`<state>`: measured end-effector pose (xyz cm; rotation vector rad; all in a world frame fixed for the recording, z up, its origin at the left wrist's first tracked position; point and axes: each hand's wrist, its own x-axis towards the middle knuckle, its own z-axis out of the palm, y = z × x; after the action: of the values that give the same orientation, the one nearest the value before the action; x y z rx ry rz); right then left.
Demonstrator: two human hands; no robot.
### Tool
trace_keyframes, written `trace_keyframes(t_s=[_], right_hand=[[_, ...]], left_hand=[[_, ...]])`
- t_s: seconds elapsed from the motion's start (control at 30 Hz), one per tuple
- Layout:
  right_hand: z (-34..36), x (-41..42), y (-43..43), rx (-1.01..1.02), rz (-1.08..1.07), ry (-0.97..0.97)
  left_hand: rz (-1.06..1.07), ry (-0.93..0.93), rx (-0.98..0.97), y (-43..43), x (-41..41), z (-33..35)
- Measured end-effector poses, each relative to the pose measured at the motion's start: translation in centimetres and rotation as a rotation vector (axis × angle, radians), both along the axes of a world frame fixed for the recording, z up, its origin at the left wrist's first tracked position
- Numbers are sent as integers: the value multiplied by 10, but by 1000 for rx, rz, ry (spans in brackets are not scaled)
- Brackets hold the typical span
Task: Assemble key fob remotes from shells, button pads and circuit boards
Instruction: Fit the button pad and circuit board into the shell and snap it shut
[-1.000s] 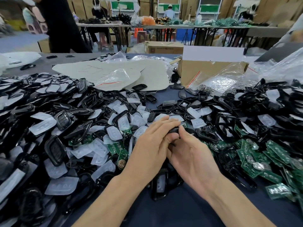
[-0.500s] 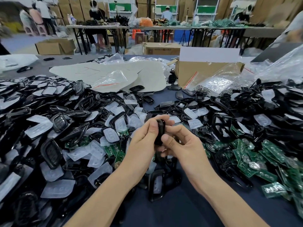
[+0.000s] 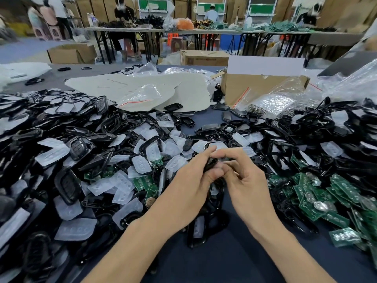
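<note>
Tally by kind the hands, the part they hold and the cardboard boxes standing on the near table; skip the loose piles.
hands: 2 (left hand, right hand)
black key fob shell, pinched by the fingers of both: 1
cardboard box: 1
total: 4

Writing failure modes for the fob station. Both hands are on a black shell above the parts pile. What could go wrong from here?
1. The left hand and right hand pinch the black shell by the fingertips above the loose shells; a slip could lose it among look-alikes.
2. The hands hide most of it, so a misseated pad could go unnoticed.
3. The circuit boards lie heaped bare on the right; they might scratch or snag.
</note>
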<state>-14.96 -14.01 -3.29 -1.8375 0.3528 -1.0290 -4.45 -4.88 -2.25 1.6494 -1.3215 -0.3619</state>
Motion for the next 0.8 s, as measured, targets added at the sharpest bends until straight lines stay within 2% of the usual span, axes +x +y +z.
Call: trace_keyframes(t_s=[0.1,0.27,0.4,0.6,0.8], right_hand=[[0,-1,-2,-46,-27,-6],[-8,-1,-4,-95,-43,-39],[-13,-2,-5,-225,-88,-91],[-17,-1,-8,-262,-71,-25],[-18,-2,-8,-281,-100,39]], left_hand=[[-69,41,23,2,0,1],[-83,-67,22,7,8,1],[-63,-121,-18,7,10,-2],[-3,-238,-9,7,15,-10],[7,-258,3,7,13,-12]])
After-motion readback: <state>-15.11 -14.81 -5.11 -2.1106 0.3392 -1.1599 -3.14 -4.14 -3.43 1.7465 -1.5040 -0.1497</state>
